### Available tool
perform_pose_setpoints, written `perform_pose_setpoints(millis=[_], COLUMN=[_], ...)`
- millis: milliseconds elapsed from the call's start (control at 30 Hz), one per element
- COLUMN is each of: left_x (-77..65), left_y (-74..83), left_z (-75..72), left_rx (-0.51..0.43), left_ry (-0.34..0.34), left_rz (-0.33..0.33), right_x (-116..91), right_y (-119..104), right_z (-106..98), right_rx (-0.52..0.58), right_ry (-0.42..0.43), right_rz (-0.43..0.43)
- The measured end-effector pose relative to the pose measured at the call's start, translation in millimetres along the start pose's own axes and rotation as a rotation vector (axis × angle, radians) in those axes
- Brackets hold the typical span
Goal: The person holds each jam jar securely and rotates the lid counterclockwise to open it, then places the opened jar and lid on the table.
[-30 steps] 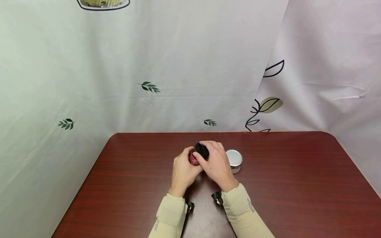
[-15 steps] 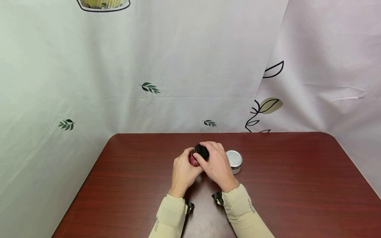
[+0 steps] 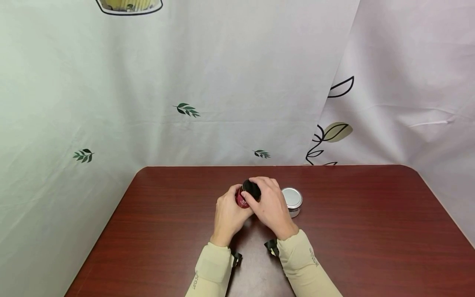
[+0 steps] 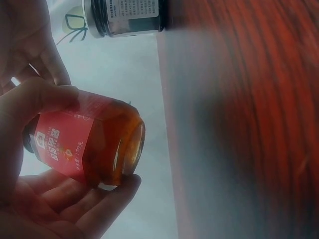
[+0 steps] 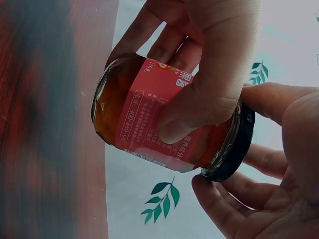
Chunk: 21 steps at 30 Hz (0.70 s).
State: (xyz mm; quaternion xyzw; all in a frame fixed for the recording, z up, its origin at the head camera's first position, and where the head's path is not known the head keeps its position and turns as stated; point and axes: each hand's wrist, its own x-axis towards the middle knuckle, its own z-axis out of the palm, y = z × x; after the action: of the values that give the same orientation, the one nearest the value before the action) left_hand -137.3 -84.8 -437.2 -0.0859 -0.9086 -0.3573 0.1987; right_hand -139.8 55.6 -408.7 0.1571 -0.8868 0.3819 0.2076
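Note:
My left hand (image 3: pixel 228 214) grips a glass jar (image 3: pixel 241 200) with a red label, its thumb and fingers wrapped round the body. The right hand (image 3: pixel 272 206) holds the jar's black lid (image 3: pixel 250 189), thumb on one side and fingers on the other. In the right wrist view the lid (image 5: pixel 234 149) sits on the jar's mouth. Amber-brown contents show through the glass jar (image 4: pixel 104 149) in the left wrist view, and the jar is tilted above the table.
A second jar (image 3: pixel 292 198) with a silver lid stands just right of the right hand. Its label (image 4: pixel 132 9) shows in the left wrist view. The dark red wooden table (image 3: pixel 363 231) ends at a pale leaf-print cloth (image 3: pixel 230 82) behind it.

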Motion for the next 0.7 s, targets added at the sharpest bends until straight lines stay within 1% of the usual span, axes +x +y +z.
perform_pose_setpoints(millis=[700], left_x=[-0.6], left_y=[0.9], left_z=[-0.9], left_rx=[-0.006], left_ry=[-0.009], left_rz=[0.005], right_x=[-0.5], right_y=[0.0], right_z=[-0.5], right_rx=[0.007], right_ry=[-0.013], right_rz=[-0.006])
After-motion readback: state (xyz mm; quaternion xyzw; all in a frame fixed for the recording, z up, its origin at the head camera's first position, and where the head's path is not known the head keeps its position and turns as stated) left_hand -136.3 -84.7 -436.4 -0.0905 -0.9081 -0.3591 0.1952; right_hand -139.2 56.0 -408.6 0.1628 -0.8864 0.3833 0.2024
